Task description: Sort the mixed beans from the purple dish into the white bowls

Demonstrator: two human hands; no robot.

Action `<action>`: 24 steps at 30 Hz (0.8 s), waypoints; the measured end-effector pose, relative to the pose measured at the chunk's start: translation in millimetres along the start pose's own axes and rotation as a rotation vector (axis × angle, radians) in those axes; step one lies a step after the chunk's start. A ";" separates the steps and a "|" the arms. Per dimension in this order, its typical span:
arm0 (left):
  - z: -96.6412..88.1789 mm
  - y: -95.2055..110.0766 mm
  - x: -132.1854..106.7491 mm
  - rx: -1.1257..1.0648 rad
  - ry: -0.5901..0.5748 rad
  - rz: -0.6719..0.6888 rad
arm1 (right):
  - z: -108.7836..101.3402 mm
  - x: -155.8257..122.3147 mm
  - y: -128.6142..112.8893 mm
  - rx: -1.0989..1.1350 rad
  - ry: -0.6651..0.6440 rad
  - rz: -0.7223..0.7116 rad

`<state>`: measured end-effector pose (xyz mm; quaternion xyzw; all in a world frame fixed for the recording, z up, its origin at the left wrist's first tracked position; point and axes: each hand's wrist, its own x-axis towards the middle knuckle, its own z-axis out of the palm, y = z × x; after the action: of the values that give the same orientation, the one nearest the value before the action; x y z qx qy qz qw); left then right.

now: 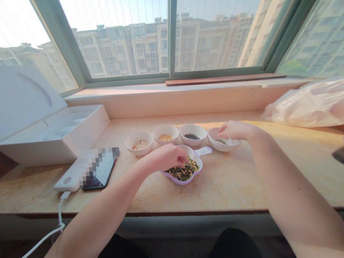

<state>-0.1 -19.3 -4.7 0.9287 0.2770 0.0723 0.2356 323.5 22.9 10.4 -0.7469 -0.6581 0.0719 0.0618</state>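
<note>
Head view: phone [100, 178] near lilac bean dish [183, 182].

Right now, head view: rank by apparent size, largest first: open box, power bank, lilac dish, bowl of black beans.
1. White open box
2. White power bank and lilac dish: these look alike, so I won't rank them
3. White bowl of black beans
</note>
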 end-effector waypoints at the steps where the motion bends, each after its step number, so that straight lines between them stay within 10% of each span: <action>1: -0.1 -0.8 0.0 -0.015 0.011 -0.009 | -0.9 -0.5 -1.1 -0.012 -0.040 0.018; 9: -0.9 -0.8 -1.8 -0.032 0.084 -0.038 | -7.3 -9.9 -11.8 -0.073 -0.006 0.077; 14: -6.4 -12.2 2.7 0.028 0.401 -0.083 | -11.3 -20.3 -27.3 -0.061 0.133 0.118; 19: -12.9 -34.7 10.9 0.070 0.658 -0.199 | -6.2 -43.3 -70.2 0.142 0.295 -0.282; 24: -14.5 -45.5 15.2 0.191 0.581 -0.292 | 14.4 -69.8 -111.6 0.360 -0.105 -0.694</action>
<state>-13.1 28.3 -13.7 0.8378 0.4680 0.2733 0.0667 203.5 -32.3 18.9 -0.4526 -0.8506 0.1992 0.1789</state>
